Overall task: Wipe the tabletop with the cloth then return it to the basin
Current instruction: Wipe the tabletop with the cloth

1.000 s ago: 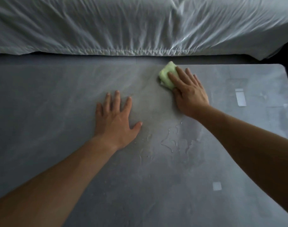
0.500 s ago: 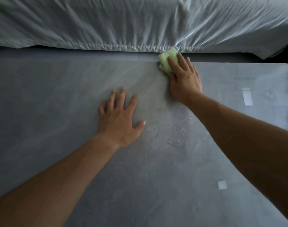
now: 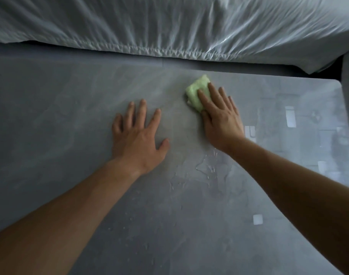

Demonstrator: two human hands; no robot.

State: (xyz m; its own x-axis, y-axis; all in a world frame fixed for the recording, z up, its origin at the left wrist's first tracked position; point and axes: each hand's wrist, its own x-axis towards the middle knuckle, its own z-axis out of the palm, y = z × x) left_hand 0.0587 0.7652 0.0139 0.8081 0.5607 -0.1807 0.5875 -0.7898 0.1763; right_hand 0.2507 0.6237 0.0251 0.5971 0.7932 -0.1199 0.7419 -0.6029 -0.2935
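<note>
A folded light green cloth (image 3: 196, 91) lies on the grey tabletop (image 3: 60, 120), a little short of its far edge. My right hand (image 3: 221, 118) presses flat on the cloth, fingers covering its near half. My left hand (image 3: 139, 135) rests palm down on the table to the left of it, fingers spread, holding nothing. Streaks and small puddles of water (image 3: 205, 167) sit on the surface just in front of my right wrist. No basin is in view.
A bed with a wrinkled pale sheet (image 3: 169, 26) runs along the table's far edge. The table's rounded far right corner (image 3: 336, 82) ends by a dark gap. Bright window reflections (image 3: 289, 116) show on the right part of the tabletop.
My right hand pushed the cloth out to the far edge of the table, then drew it back toward me. My left hand stayed planted on the table.
</note>
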